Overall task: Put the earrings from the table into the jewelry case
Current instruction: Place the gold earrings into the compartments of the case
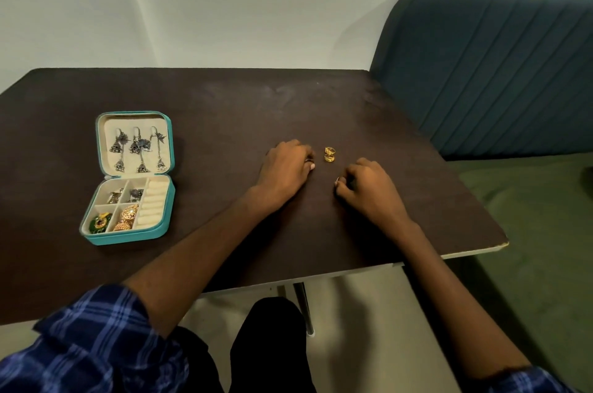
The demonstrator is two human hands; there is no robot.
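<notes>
Resting both hands on the dark desk (pixel 199 110) beside two small gold earrings (pixel 329 154).
From the head camera, the left hand (pixel 285 168) lies palm down, fingers loosely curled, holding nothing; the earrings lie just right of its fingertips. The right hand (pixel 365 189) sits curled, nearer than the earrings; whether its grip holds anything I cannot tell. The teal jewelry case (pixel 134 177) lies open, well left of both hands.
</notes>
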